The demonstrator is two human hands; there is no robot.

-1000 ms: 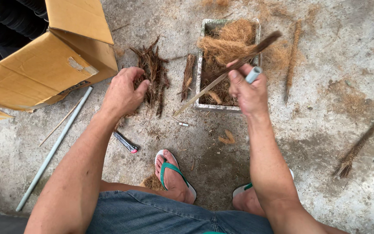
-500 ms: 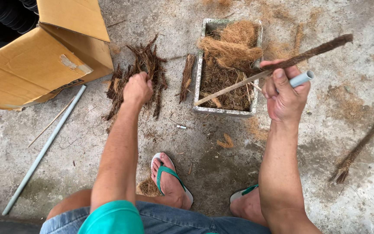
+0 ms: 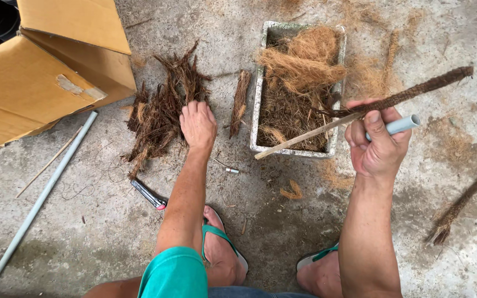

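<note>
My left hand (image 3: 197,124) reaches down onto a pile of dark brown fibre strips (image 3: 161,110) on the concrete floor, fingers curled into its right edge. My right hand (image 3: 378,144) is raised and grips a thin wooden stick (image 3: 305,137) whose far half is wrapped in dark fibre (image 3: 415,90), together with a short pale grey tube (image 3: 401,124). The stick's bare end points down-left over a rectangular grey tray (image 3: 256,105) filled with tan and brown coconut fibre (image 3: 299,66).
An open cardboard box (image 3: 45,72) lies at the left. A long grey pipe (image 3: 40,198) and a thin stick lie beside it. A small cutter (image 3: 150,195) lies near my left foot. Another fibre-wrapped stick (image 3: 462,201) lies at the right. One loose strip (image 3: 240,102) lies beside the tray.
My left hand stayed on the fibre pile, reaching further in. My right hand lifted the stick and tube up and to the right, away from the tray.
</note>
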